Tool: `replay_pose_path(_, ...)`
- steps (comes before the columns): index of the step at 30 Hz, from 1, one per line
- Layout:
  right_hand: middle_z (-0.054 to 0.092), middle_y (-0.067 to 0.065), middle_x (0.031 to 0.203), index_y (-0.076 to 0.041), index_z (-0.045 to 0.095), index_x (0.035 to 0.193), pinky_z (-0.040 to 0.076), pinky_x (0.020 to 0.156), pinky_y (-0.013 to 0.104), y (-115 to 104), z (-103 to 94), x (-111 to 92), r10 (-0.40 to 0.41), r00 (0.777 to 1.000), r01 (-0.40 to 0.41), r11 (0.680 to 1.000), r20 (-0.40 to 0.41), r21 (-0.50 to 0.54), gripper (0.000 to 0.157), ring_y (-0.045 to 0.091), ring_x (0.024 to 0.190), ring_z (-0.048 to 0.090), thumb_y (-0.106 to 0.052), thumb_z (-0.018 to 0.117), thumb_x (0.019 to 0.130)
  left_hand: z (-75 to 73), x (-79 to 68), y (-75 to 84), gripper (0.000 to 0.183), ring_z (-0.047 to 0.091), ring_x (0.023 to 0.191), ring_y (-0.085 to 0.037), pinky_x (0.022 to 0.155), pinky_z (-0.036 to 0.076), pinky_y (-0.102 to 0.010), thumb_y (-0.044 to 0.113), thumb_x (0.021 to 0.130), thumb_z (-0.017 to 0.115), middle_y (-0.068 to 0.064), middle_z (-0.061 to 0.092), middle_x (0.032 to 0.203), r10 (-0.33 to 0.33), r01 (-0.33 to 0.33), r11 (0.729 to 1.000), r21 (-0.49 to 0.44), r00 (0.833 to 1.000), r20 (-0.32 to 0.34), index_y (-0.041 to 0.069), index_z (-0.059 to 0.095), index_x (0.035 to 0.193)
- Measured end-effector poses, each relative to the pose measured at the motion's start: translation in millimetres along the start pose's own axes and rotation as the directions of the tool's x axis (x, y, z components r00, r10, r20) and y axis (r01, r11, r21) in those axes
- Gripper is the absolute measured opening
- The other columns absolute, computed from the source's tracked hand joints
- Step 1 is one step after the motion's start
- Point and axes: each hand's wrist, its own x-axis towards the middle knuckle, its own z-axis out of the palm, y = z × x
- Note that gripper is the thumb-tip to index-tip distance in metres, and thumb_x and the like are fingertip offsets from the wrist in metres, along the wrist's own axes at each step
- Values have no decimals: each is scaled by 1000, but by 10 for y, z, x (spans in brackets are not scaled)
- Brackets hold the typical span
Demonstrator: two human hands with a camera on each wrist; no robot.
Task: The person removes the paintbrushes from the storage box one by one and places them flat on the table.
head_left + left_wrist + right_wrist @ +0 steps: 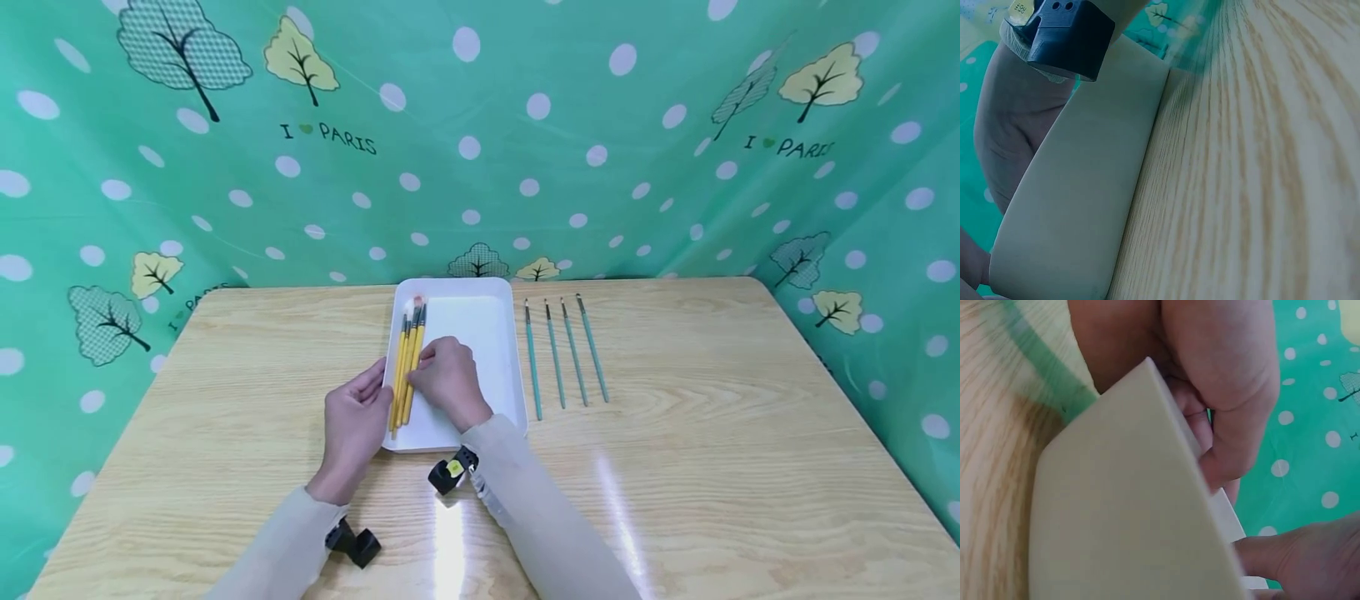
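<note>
A white rectangular tray (468, 442) stands on the wooden table. Along its left side lie several yellow-handled paintbrushes (401, 400), bristles toward the back. My right hand (450, 379) reaches over the tray, curled fingers pinching the rightmost yellow brush. In the right wrist view, the tray wall (1116, 487) hides part of its fingertips (1216, 469). At the tray's left edge, my left hand (358, 421) grips the rim, thumb near the brush handles. The left wrist view shows the tray's outer wall (1085, 169) with the right hand (1016, 119) behind it.
To the right of the tray, several teal-handled paintbrushes (573, 354) lie spaced side by side, tips toward the back. A green dotted cloth (510, 200) with printed trees hangs behind the table (712, 442). Each wrist wears a black camera (446, 475).
</note>
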Motion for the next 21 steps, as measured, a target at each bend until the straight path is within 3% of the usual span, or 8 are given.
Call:
replay_pose_path(16, 65, 3, 74, -3, 69, 92, 46, 45, 18, 5, 41, 12, 18, 999, -14, 996, 39, -93, 18, 11, 60, 61, -15, 80, 86, 13, -6, -8, 47, 57, 134, -25, 98, 53, -18, 4, 99, 53, -16, 55, 149, 2, -2, 1000, -17, 1000, -7, 8, 53, 146)
replay_pose_path(21, 61, 0, 66, -8, 70, 77, 40, 42, 20, 16, 50, 22, -2, 999, 10, 987, 52, -160, 20, 11, 56, 54, -22, 82, 85, 9, -2, -8, 47, 56, 135, -24, 99, 53, -20, 4, 100, 53, -15, 55, 149, 2, -2, 1000, -4, 1000, -4, 8, 53, 147)
